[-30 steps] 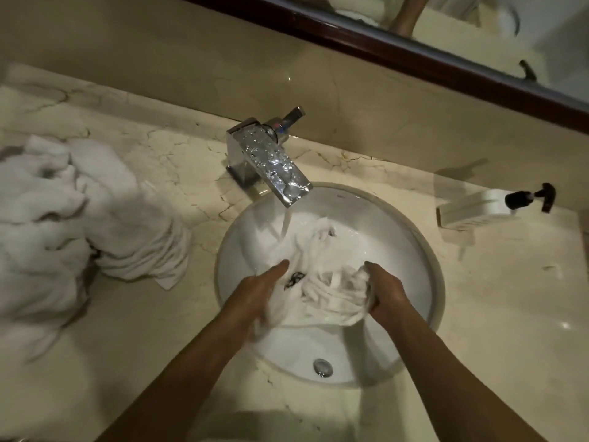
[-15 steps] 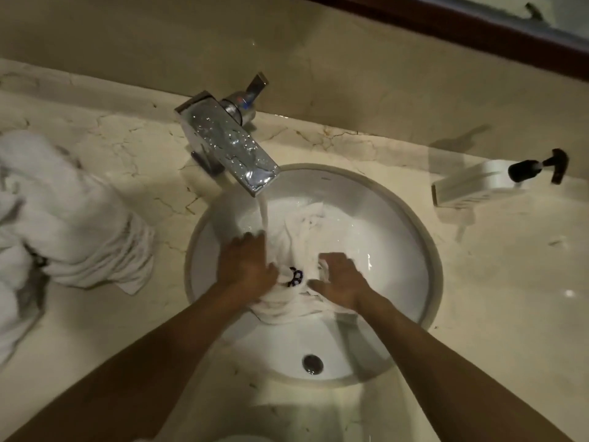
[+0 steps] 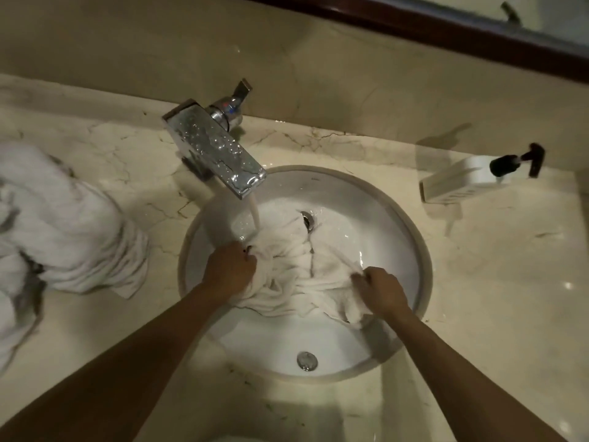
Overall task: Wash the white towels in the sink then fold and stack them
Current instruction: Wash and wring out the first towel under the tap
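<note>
Wet white towel (image 3: 299, 275) bunched in sink (image 3: 424, 266), under running water.

marble counter (image 3: 478, 298), towel pile (image 3: 63, 231), soap dispenser (image 3: 462, 180)

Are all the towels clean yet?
Not yet. Nothing looks folded or stacked. The left hand and right hand grip one wet towel under the running faucet in the sink. A crumpled towel pile waits on the counter.
</note>
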Tool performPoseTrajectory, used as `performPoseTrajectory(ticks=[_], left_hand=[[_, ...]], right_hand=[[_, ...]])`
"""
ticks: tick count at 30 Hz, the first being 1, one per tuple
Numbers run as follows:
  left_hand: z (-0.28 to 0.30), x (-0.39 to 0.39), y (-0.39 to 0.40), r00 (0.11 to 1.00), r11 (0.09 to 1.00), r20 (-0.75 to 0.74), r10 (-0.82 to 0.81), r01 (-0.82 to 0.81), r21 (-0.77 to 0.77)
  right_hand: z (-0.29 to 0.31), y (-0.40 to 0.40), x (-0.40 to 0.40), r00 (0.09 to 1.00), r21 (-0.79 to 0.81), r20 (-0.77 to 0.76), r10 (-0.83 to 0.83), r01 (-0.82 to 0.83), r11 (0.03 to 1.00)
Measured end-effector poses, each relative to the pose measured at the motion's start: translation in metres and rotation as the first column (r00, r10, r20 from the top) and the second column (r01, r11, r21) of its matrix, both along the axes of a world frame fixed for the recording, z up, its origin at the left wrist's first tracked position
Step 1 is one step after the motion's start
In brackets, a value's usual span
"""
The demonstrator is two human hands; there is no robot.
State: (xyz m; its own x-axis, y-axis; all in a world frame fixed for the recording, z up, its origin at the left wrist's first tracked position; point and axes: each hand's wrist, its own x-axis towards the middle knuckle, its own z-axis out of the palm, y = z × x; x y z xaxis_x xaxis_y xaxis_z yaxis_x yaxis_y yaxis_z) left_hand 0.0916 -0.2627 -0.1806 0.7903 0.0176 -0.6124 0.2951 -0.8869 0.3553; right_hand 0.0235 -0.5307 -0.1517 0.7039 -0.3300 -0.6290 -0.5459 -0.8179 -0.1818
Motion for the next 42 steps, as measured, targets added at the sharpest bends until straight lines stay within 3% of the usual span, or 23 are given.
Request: performPoseTrajectory(ticks=[2, 3, 5, 6, 7, 9, 10, 12, 13, 15, 17, 19, 21, 23, 25, 29, 31, 33, 35, 37, 39, 41, 42], left_hand=[[0.004, -0.001, 0.002, 0.957, 0.928, -0.06, 0.284, -0.29, -0.235], [0.005, -0.002, 0.001, 0.901, 0.827, -0.144, 0.41, -0.433, -0.357], [0.011, -0.004, -0.002, 0.694, 0.464, -0.449, 0.563, -0.715, -0.524], [0.013, -0.005, -0.003, 0.594, 0.307, -0.6, 0.535, -0.799, -0.517], [0.012, -0.007, 0.0, 0.532, 0.244, -0.704, 0.47, -0.845, -0.476], [0.017, -0.01, 0.006, 0.439, 0.264, -0.849, 0.293, -0.891, -0.37], [0.018, -0.013, 0.011, 0.412, 0.318, -0.888, 0.203, -0.886, -0.339], [0.022, -0.015, 0.021, 0.39, 0.385, -0.91, 0.143, -0.869, -0.312], [0.023, -0.016, 0.023, 0.392, 0.359, -0.908, 0.146, -0.876, -0.321], [0.023, -0.019, 0.029, 0.481, 0.294, -0.847, 0.228, -0.863, -0.411], [0.03, -0.023, 0.03, 0.599, 0.324, -0.745, 0.294, -0.796, -0.512], [0.033, -0.029, 0.027, 0.613, 0.22, -0.703, 0.36, -0.788, -0.575], [0.04, -0.031, 0.024, 0.62, 0.098, -0.671, 0.408, -0.76, -0.642], [0.046, -0.034, 0.02, 0.628, 0.075, -0.664, 0.407, -0.747, -0.661], [0.043, -0.035, 0.019, 0.465, 0.047, -0.756, 0.461, -0.863, -0.502], [0.031, -0.037, 0.03, 0.165, 0.079, -0.84, 0.517, -0.986, -0.145], [0.027, -0.04, 0.034, 0.136, 0.093, -0.851, 0.508, -0.99, -0.102], [0.028, -0.046, 0.033, 0.189, 0.14, -0.848, 0.494, -0.981, -0.137], [0.031, -0.051, 0.03, 0.236, 0.13, -0.852, 0.467, -0.971, -0.198], [0.038, -0.05, 0.021, 0.277, 0.046, -0.843, 0.461, -0.956, -0.289], [0.049, -0.043, 0.008, 0.398, 0.041, -0.713, 0.578, -0.886, -0.462], [0.062, -0.041, -0.007, 0.562, 0.198, -0.499, 0.66, -0.771, -0.606], [0.07, -0.045, -0.014, 0.648, 0.291, -0.413, 0.64, -0.701, -0.651]], right_hand=[[0.01, -0.007, -0.007, 0.95, 0.273, 0.057, -0.308, 0.281, 0.92], [0.014, -0.006, -0.008, 0.907, 0.376, 0.046, -0.418, 0.372, 0.849], [0.018, -0.003, -0.009, 0.862, 0.472, -0.004, -0.507, 0.449, 0.759], [0.018, -0.002, -0.009, 0.852, 0.502, -0.051, -0.521, 0.473, 0.724], [0.017, -0.002, -0.009, 0.841, 0.532, -0.115, -0.529, 0.501, 0.683], [0.015, -0.002, -0.012, 0.804, 0.589, -0.229, -0.549, 0.564, 0.579], [0.014, -0.002, -0.014, 0.779, 0.606, -0.247, -0.577, 0.588, 0.535], [0.011, -0.001, -0.019, 0.707, 0.653, -0.204, -0.678, 0.614, 0.444], [0.011, 0.0, -0.021, 0.661, 0.697, -0.184, -0.727, 0.61, 0.378], [0.02, 0.005, -0.024, 0.624, 0.78, -0.181, -0.76, 0.561, 0.275], [0.035, 0.013, -0.024, 0.655, 0.836, -0.158, -0.739, 0.487, 0.254], [0.053, 0.022, -0.021, 0.673, 0.874, -0.169, -0.72, 0.44, 0.205], [0.065, 0.03, -0.02, 0.664, 0.899, -0.329, -0.672, 0.438, -0.006], [0.066, 0.041, -0.019, 0.604, 0.812, -0.561, -0.567, 0.535, -0.233], [0.053, 0.051, -0.025, 0.515, 0.662, -0.733, -0.445, 0.691, -0.291], [0.023, 0.063, -0.035, 0.378, 0.472, -0.855, -0.354, 0.85, -0.233], [0.019, 0.071, -0.036, 0.373, 0.494, -0.825, -0.425, 0.842, -0.219], [0.017, 0.074, -0.029, 0.442, 0.63, -0.676, -0.59, 0.762, -0.151], [0.032, 0.078, -0.019, 0.622, 0.755, -0.405, -0.671, 0.641, 0.139], [0.056, 0.085, -0.016, 0.787, 0.799, -0.188, -0.587, 0.47, 0.375], [0.073, 0.099, -0.02, 0.897, 0.76, 0.004, -0.442, 0.285, 0.584], [0.077, 0.122, -0.025, 0.944, 0.729, 0.074, -0.321, 0.168, 0.664], [0.075, 0.133, -0.024, 0.939, 0.76, 0.052, -0.341, 0.184, 0.624]])
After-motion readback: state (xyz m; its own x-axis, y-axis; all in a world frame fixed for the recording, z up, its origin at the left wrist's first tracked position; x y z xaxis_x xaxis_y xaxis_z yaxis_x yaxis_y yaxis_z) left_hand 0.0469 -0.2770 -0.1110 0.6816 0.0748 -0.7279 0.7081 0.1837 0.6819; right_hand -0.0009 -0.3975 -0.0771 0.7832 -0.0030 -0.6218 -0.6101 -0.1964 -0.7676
